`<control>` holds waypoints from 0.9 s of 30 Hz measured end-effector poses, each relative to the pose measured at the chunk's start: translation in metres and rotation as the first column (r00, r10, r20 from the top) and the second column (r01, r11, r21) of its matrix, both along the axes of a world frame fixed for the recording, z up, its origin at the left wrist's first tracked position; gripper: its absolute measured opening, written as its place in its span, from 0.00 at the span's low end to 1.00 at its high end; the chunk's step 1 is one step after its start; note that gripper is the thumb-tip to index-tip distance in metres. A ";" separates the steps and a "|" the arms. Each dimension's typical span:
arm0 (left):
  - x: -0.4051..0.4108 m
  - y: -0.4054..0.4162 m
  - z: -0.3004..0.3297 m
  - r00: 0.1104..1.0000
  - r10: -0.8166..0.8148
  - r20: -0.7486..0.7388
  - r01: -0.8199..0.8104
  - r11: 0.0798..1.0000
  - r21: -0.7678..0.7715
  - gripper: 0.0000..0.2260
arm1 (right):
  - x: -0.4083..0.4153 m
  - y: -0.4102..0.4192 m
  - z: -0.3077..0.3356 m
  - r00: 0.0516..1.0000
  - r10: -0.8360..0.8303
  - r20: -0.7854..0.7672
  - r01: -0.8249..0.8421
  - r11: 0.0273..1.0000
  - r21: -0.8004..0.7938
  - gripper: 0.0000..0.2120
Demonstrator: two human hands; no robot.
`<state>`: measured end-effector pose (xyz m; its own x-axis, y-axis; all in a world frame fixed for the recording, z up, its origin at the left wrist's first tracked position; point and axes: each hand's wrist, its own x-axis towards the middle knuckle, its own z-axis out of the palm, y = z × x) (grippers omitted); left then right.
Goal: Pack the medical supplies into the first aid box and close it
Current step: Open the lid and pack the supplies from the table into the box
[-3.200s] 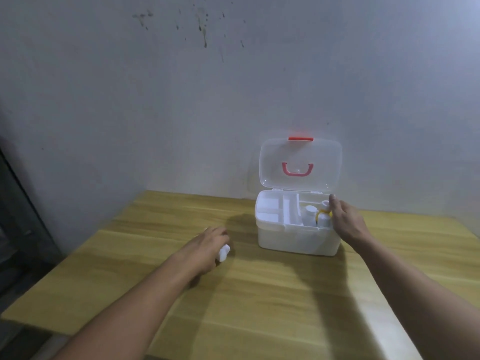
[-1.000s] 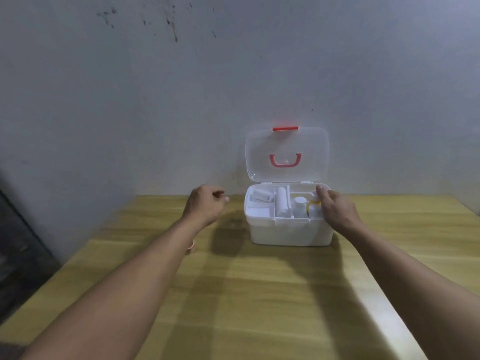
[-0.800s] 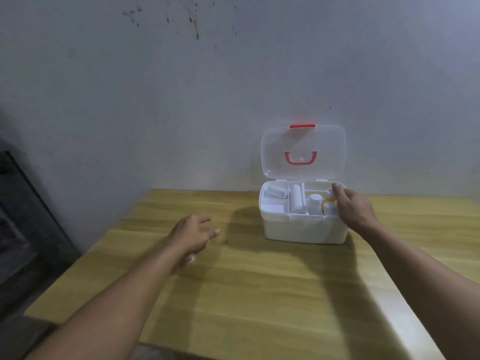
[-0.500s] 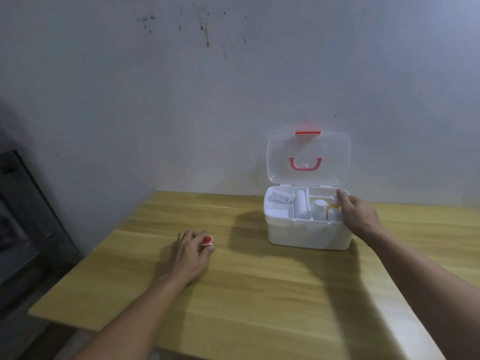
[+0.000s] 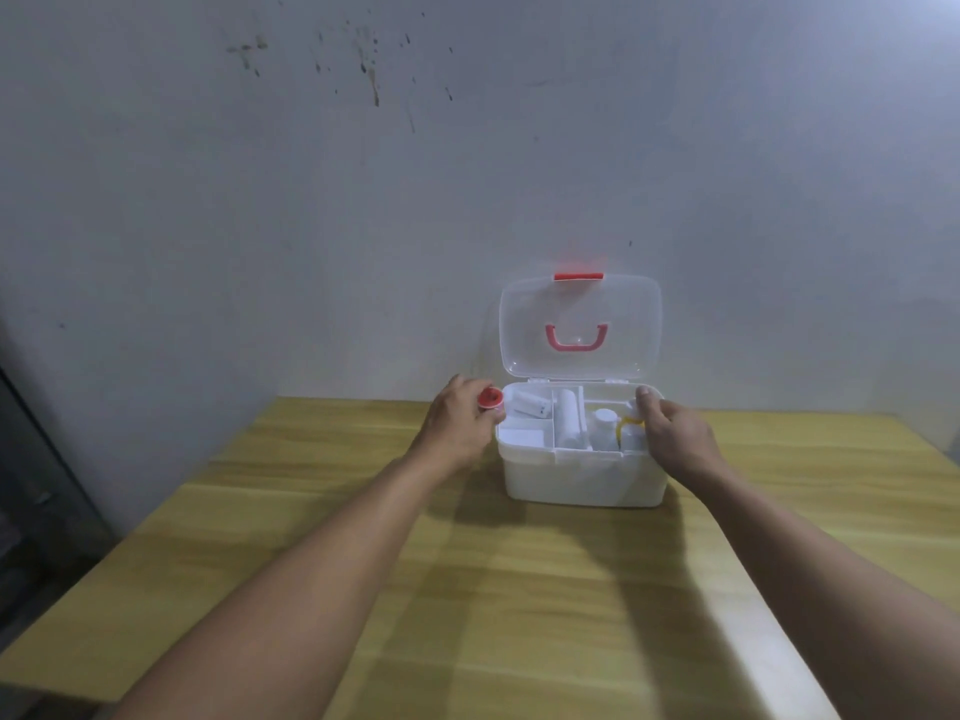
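Left hand [image 5: 457, 426] grip closed on red-capped tape roll [image 5: 491, 398], just left of first aid box [image 5: 582, 475]; right hand [image 5: 672, 439] grips box's right rim, lid [image 5: 580, 324] upright.

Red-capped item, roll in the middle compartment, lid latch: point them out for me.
red-capped item [image 5: 491, 396], head view, on its red top, held in the left hand [image 5: 457, 426].
white roll [image 5: 567, 423], head view, mid-length of the roll.
red latch [image 5: 578, 276], head view, centre of the tab on the open lid's top edge.

Your left hand [image 5: 457, 426] and right hand [image 5: 675, 439]: bare, no gloves; both forearms uncovered, no sleeves, rings or watch visible.
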<state>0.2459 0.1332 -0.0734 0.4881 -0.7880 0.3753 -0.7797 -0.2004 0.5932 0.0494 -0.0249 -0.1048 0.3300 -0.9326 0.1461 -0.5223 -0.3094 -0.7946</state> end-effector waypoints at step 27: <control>-0.010 -0.049 0.020 0.960 -0.217 -0.177 0.267 0.902 0.339 0.19 | 0.000 -0.008 -0.007 0.999 0.035 0.010 -0.035 0.999 -0.034 0.27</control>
